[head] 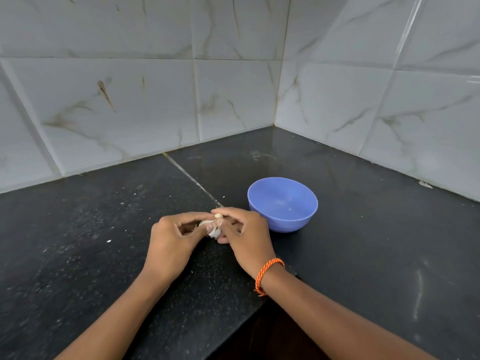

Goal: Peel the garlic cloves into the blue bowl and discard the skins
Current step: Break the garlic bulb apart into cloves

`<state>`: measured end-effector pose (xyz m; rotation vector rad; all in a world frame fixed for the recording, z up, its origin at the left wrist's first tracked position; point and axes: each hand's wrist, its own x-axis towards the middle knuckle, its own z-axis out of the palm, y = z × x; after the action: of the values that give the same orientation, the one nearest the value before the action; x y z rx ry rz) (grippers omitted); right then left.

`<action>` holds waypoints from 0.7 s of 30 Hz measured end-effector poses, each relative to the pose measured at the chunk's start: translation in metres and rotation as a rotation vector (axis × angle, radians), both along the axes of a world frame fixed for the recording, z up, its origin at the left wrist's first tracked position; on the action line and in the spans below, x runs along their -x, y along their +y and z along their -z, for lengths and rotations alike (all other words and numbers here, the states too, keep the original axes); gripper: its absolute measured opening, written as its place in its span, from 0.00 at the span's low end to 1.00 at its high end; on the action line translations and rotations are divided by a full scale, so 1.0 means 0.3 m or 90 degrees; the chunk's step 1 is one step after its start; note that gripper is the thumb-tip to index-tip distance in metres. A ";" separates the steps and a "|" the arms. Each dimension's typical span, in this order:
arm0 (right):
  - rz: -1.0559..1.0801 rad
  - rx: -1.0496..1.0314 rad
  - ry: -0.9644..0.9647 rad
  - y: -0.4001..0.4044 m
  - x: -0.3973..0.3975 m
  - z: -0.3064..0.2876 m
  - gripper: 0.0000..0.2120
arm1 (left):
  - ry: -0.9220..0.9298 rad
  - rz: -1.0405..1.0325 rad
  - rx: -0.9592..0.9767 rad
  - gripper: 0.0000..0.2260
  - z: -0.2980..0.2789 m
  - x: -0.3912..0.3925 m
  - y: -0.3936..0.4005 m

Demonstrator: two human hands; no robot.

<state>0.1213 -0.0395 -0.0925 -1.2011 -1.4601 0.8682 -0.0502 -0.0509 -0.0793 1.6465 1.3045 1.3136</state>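
- Your left hand [171, 239] and your right hand [244, 232] meet just above the black worktop [104, 255].
- Both hands pinch one garlic [211, 227] with curled fingers; its papery skin hangs loose.
- A bare clove tip [218, 216] pokes up by your right fingers.
- The blue bowl [283, 203] sits just beside your right hand.
- An orange band [267, 275] wraps your right wrist.

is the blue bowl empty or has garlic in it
Nearly empty: the bowl stands upright, its blue inside bare except one tiny pale speck; what that is, cannot tell.
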 end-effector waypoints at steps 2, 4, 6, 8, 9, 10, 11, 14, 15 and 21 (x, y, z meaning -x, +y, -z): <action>0.015 0.000 -0.006 -0.008 -0.002 -0.008 0.12 | 0.015 -0.033 0.000 0.09 0.010 0.004 0.005; 0.042 -0.002 -0.043 -0.016 0.005 -0.016 0.12 | 0.022 -0.074 0.006 0.10 0.016 0.013 0.015; 0.059 -0.009 -0.066 -0.019 0.012 -0.023 0.11 | 0.021 -0.085 0.005 0.11 0.021 0.016 0.021; 0.060 -0.012 -0.065 -0.024 0.014 -0.030 0.10 | 0.009 -0.087 0.001 0.11 0.022 0.017 0.021; 0.059 -0.014 -0.067 -0.027 0.013 -0.034 0.09 | 0.003 -0.087 -0.001 0.12 0.023 0.018 0.021; 0.060 -0.014 -0.069 -0.030 0.013 -0.035 0.09 | 0.001 -0.087 -0.005 0.11 0.023 0.019 0.021; 0.063 -0.012 -0.069 -0.031 0.013 -0.036 0.09 | 0.003 -0.089 -0.009 0.11 0.023 0.019 0.022; 0.066 0.010 -0.070 -0.032 0.016 -0.035 0.10 | 0.013 -0.091 -0.025 0.11 0.026 0.020 0.024; 0.062 0.019 -0.075 -0.034 0.017 -0.038 0.11 | 0.016 -0.090 -0.028 0.11 0.026 0.018 0.023; 0.018 0.009 -0.100 -0.027 0.019 -0.041 0.11 | 0.001 -0.022 -0.042 0.14 0.021 0.011 0.017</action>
<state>0.1155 -0.0477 -0.0801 -1.3221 -1.5611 0.7799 -0.0533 -0.0457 -0.0855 1.6763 1.3084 1.3906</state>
